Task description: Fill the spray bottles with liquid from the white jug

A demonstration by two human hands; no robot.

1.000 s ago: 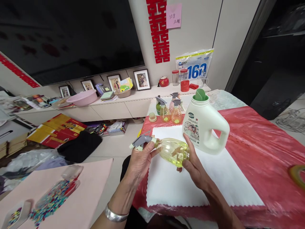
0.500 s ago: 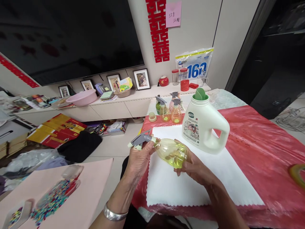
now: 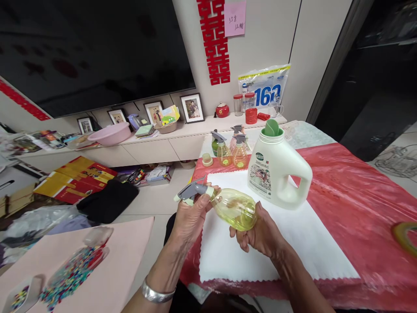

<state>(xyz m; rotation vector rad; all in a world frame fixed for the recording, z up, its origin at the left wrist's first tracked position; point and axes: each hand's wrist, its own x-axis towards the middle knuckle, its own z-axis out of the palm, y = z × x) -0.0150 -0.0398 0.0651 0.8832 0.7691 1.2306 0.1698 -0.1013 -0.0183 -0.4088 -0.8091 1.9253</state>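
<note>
A clear yellow spray bottle with a grey trigger head lies tilted on its side in the air above the white scalloped mat. My left hand is closed round its neck just below the trigger. At the base end, my right hand grips the bottle between thumb and fingers. Some yellowish liquid pools along the lower side. Behind the hands stands a large white detergent jug, its green cap sitting in the mouth. A pale cap rests on the red cloth.
Several spray bottles stand at the table's back edge. A roll of tape lies on the red cloth at right. To the left, a pink board holds scattered beads.
My right hand has shifted its hold at the bottle's base, the fingers now lower and more underneath. The bottle has turned slightly, and its liquid has spread along the side.
</note>
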